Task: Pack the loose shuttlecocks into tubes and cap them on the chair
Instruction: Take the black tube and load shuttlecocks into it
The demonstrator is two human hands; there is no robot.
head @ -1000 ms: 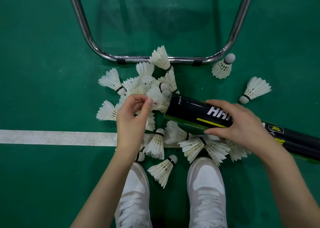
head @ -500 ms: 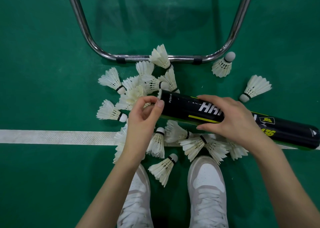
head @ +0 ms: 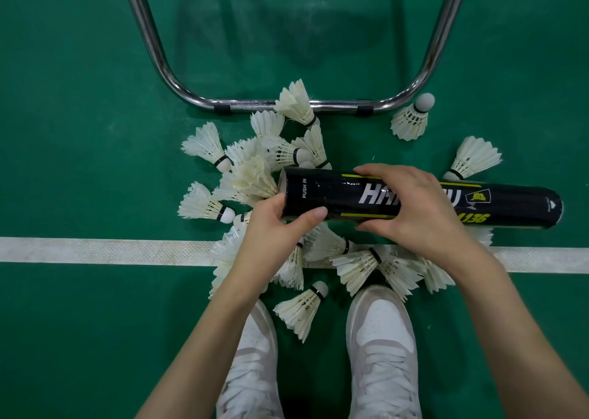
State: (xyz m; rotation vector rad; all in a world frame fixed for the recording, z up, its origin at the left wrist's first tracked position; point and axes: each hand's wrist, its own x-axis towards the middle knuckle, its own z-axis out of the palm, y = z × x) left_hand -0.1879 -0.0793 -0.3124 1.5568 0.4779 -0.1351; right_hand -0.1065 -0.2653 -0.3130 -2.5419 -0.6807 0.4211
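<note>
a: right, nearest the camera are two white lace-up shoes [head: 381,348], smooth at the toe caps, planted on the green matte floor [head: 79,339].

b: and just past them?

a: a loose heap of shuttlecocks [head: 357,267], ragged white feather skirts with rounded cork tips and thin black bands, spread across the textured white line [head: 95,250]. one lies apart between the shoes.

b: the hands?

a: both are on the tube [head: 420,202], a glossy black cylinder with yellow stripes and white lettering, lying roughly level above the heap. the left hand [head: 274,227] grips its left end, thumb laid across the front near the words "push in". the right hand [head: 417,208] wraps around the middle, fingers curled over the top.

b: its left mouth?

a: feathers sit right against it; i cannot tell whether any are inside.

b: further back?

a: more shuttlecocks, two off to the right, then the shiny bent metal chair frame [head: 165,77], one shuttlecock resting on its bar.
</note>
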